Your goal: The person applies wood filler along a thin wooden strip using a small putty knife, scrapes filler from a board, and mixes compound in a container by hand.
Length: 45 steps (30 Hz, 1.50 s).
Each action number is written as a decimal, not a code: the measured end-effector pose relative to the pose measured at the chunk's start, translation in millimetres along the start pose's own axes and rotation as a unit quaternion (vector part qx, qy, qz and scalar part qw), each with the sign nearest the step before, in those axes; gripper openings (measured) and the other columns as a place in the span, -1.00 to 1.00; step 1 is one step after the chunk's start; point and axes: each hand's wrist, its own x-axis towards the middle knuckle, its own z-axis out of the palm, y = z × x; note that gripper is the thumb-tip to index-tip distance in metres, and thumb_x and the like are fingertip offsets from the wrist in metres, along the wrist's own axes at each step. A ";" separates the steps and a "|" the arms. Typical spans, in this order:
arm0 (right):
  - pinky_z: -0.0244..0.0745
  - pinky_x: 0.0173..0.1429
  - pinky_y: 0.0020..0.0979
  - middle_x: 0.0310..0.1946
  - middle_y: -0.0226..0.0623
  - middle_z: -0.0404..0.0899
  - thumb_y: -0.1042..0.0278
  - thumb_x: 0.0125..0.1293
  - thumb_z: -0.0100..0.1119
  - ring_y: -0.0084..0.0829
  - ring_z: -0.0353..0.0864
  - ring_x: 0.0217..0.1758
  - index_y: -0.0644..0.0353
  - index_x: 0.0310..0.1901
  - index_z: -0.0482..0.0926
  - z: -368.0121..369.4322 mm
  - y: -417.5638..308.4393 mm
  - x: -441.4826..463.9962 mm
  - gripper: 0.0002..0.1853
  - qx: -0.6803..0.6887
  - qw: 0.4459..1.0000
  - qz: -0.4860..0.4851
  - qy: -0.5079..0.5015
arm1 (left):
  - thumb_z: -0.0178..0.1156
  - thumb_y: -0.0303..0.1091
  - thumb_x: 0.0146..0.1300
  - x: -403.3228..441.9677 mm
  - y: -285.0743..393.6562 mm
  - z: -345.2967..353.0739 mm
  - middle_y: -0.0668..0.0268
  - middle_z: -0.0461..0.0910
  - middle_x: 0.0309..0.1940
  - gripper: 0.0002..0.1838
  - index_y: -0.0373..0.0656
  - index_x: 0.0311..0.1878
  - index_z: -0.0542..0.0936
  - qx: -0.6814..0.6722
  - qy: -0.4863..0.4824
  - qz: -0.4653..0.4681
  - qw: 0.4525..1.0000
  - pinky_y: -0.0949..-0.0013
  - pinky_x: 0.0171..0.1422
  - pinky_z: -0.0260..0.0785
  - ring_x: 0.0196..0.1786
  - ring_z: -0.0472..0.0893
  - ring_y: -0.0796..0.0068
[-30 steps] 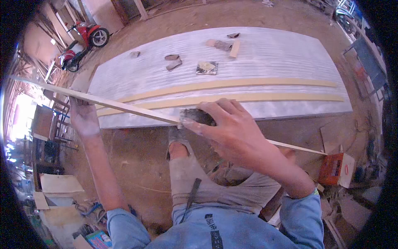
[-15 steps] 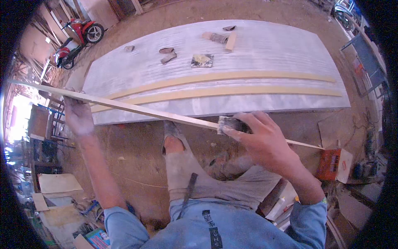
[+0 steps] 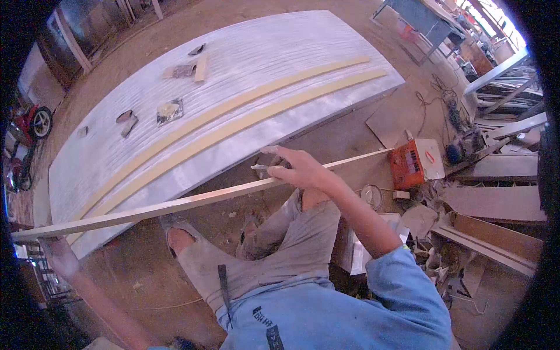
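Observation:
A long, thin wooden strip (image 3: pixel 175 204) slants across in front of me, its left end nearer and its far end by an orange box (image 3: pixel 406 165). My left hand (image 3: pixel 60 256) is closed on the strip near its left end, with most of its fingers hidden behind the wood. Over the middle of the strip, my right hand (image 3: pixel 297 167) is closed around a sanding block (image 3: pixel 261 170); only a pale edge of the block shows past the fingers. Two yellowish strips (image 3: pixel 245 118) lie on the white ridged panel (image 3: pixel 262 46) beyond.
On the panel rest a smeared square plate (image 3: pixel 170 111), folded sandpaper pieces (image 3: pixel 127 123) and a small wooden block (image 3: pixel 200 68). Boards and scraps (image 3: pixel 496 204) crowd the right side. A red motorbike (image 3: pixel 29 131) stands far left, a metal table (image 3: pixel 429 23) at upper right.
My view has turned to the right, so the panel appears tilted and further left. My right hand has slid along the strip toward its far end; the left hand still holds the near end.

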 end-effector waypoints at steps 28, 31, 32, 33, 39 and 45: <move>0.41 0.27 -0.10 0.01 -0.03 0.60 0.35 0.07 0.36 0.03 0.53 0.16 0.20 -0.09 0.62 3.7 11.5 -18.4 -0.67 -0.247 0.962 -0.104 0.044 | 0.16 -0.27 0.38 -60.7 -16.6 56.9 0.20 0.57 0.01 -0.68 -0.19 0.12 0.52 -0.150 0.051 -0.065 0.985 0.15 0.32 0.31 0.10 0.50 0.27; 0.45 0.17 -0.10 -0.10 -0.04 0.64 0.36 0.02 0.39 0.02 0.58 0.06 0.23 -0.18 0.63 -2.6 -13.8 -11.7 -0.70 -0.283 0.956 -0.076 -0.004 | 0.17 -0.23 0.40 -65.4 -20.8 45.2 0.28 0.56 -0.04 -0.69 -0.15 0.12 0.51 -0.159 0.059 -0.040 0.985 0.22 0.24 0.34 0.04 0.51 0.33; 0.46 0.13 -0.10 -0.12 -0.05 0.63 0.35 0.03 0.39 0.00 0.58 0.03 0.23 -0.19 0.63 -3.1 -21.6 -12.7 -0.71 -0.296 0.950 -0.095 0.008 | 0.16 -0.22 0.41 -71.9 -21.3 42.4 0.29 0.55 -0.06 -0.68 -0.16 0.12 0.50 -0.165 0.078 -0.043 0.982 0.23 0.22 0.34 0.03 0.50 0.35; 0.46 0.09 -0.10 -0.13 -0.06 0.63 0.35 0.03 0.39 -0.01 0.58 0.01 0.23 -0.20 0.62 -3.6 -23.0 -15.0 -0.72 -0.309 0.944 -0.112 0.024 | 0.15 -0.21 0.42 -77.0 -23.6 37.5 0.31 0.55 -0.07 -0.68 -0.17 0.12 0.49 -0.174 0.094 -0.048 0.979 0.24 0.21 0.34 0.01 0.50 0.36; 0.45 0.08 -0.11 -0.13 -0.05 0.62 0.38 0.02 0.32 0.04 0.56 0.01 0.21 -0.16 0.62 -16.7 -36.6 -21.9 -0.70 -0.504 0.854 -0.026 -0.125 | 0.06 -0.20 0.47 -150.7 -63.4 -24.2 0.27 0.43 0.16 -0.61 -0.20 0.25 0.43 -0.224 0.232 -0.168 0.932 0.20 0.47 0.14 0.24 0.37 0.35; 0.39 0.14 0.00 -0.13 -0.05 0.60 0.34 -0.02 0.33 0.08 0.52 0.00 0.22 -0.15 0.61 7.2 -53.5 -23.7 -0.66 -0.389 0.914 -0.065 -0.094 | 0.05 -0.10 0.47 -220.3 -137.7 -113.1 0.25 0.56 0.01 -0.60 -0.14 0.21 0.45 -0.221 0.253 -0.200 0.920 0.18 0.32 0.32 0.05 0.52 0.30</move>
